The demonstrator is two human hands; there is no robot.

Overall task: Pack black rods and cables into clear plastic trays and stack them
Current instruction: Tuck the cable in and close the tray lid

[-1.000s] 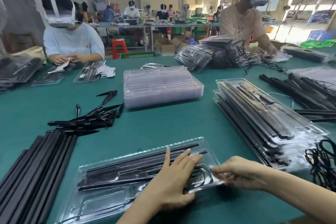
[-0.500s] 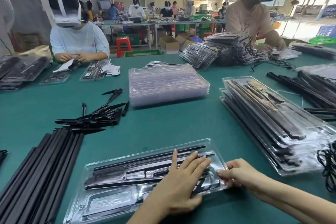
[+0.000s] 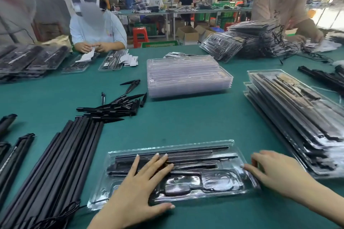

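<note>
Head view: left hand (image 3: 143, 182) lies flat, fingers straight, pressing the clear plastic blister tray (image 3: 173, 173) of black rods and coiled cable at the near table edge. Right hand (image 3: 275, 171) touches its right end, fingers relaxed, gripping nothing. The tray is probably light, thin and flexible (grip both short ends). Farther right: stack of packed trays (image 3: 297, 117); beyond centre: empty clear trays (image 3: 188, 76).
</note>
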